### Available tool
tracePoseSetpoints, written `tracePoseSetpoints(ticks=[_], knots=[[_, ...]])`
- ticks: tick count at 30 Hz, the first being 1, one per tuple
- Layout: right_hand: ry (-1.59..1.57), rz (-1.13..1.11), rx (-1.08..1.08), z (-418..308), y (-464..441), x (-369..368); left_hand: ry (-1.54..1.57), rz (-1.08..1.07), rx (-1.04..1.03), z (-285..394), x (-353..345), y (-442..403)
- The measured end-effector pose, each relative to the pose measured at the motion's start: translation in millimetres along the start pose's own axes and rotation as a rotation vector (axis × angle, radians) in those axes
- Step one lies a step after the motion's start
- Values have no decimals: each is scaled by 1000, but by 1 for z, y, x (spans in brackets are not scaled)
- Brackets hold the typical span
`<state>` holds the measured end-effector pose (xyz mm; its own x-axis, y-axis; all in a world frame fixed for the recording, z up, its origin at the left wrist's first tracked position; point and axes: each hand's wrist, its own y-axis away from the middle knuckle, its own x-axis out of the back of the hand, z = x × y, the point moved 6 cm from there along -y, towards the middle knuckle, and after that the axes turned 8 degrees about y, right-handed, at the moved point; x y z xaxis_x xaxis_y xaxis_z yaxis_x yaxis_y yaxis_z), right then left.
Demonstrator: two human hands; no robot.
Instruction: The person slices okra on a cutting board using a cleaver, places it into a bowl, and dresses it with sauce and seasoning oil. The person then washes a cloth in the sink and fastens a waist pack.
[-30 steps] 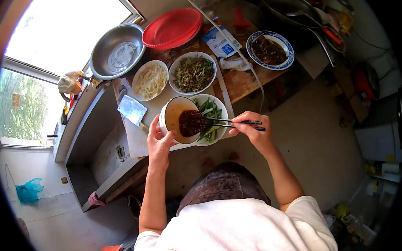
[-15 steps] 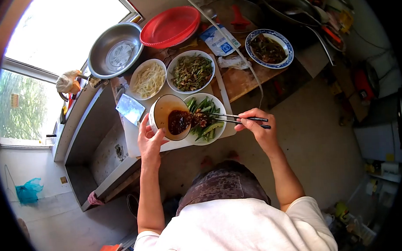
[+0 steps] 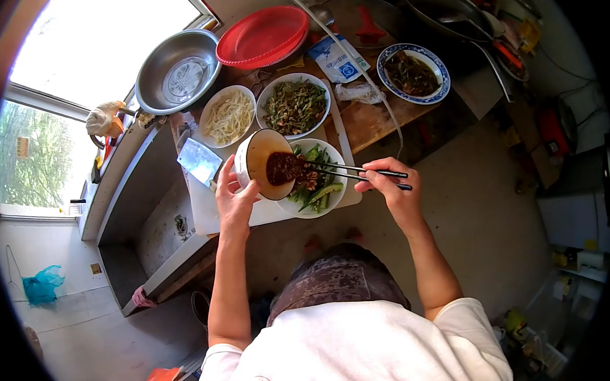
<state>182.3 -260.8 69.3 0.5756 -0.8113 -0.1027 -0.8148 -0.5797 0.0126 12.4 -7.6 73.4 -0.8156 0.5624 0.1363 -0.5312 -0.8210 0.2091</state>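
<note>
Chopsticks point(image 3: 344, 167) bar the cutting board's point(image 3: 205, 217) right edge, beyond which a pale cord point(image 3: 366, 73) dangles. The tilted bowl point(image 3: 253, 159) obstructs mid-board, a cleaver point(image 3: 198, 160) the left edge. There is room to pass at the near left corner.

Sauce bowl point(image 3: 254, 159), pale inside, dark rim, tilted right, overlapping left part of white bowl point(image 3: 340, 197); dark red-brown chunky sauce point(image 3: 281, 168) at its right side, some on green cut vegetables point(image 3: 322, 202); these fill white bowl, upright; black chopsticks point(image 3: 344, 167) slant in from right, tips at sauce.
</note>
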Motion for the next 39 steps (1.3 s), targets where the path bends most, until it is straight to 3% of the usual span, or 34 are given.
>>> tracePoseSetpoints(ticks=[14, 27, 36, 39], knots=[[-85, -78, 33, 6, 2, -13, 103, -11, 91, -6, 18, 24], [-66, -114, 12, 11, 9, -3, -113, -39, -129, -12, 1, 19], [-135, -31, 3, 4, 14, 15, 75, -22, 12, -8, 5, 17], [-119, -170, -24, 6, 15, -9, 15, -26, -15, -6, 4, 20]])
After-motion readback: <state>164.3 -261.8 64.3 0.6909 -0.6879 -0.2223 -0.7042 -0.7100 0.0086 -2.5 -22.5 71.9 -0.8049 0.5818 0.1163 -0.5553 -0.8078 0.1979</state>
